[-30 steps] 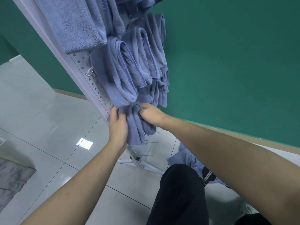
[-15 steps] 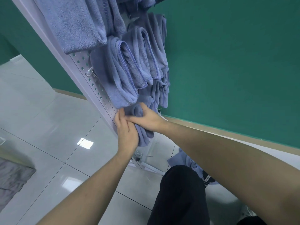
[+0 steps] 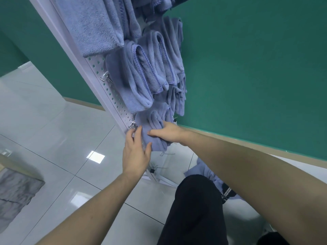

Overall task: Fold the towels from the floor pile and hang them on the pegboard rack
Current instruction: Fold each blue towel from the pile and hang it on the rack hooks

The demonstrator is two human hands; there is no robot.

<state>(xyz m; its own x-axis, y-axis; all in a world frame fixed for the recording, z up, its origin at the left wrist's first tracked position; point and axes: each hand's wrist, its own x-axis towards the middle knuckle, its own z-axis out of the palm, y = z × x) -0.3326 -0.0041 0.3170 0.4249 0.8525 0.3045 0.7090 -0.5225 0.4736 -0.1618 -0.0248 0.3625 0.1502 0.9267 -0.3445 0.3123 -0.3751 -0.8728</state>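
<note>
A folded blue towel (image 3: pixel 154 123) hangs low on the white pegboard rack (image 3: pixel 113 96), just below several other folded blue towels (image 3: pixel 134 82) on hooks. My right hand (image 3: pixel 168 134) grips this low towel from the right, thumb across its front. My left hand (image 3: pixel 136 152) is at its left edge with fingers spread, the thumb and fingertips touching the cloth beside a metal hook (image 3: pixel 132 125). More blue towels (image 3: pixel 207 171) lie in a pile on the floor behind my leg.
Bare metal hooks (image 3: pixel 165 153) stick out of the rack below the towel. A green wall (image 3: pixel 247 68) stands right behind the rack. Glossy white floor tiles (image 3: pixel 53 138) spread to the left, with a grey cloth-covered object (image 3: pixel 16 195) at the left edge.
Both hands shifted slightly down and right along the low towel. My left hand has loosened from it, its fingers now spread, while the right hand keeps its grip.
</note>
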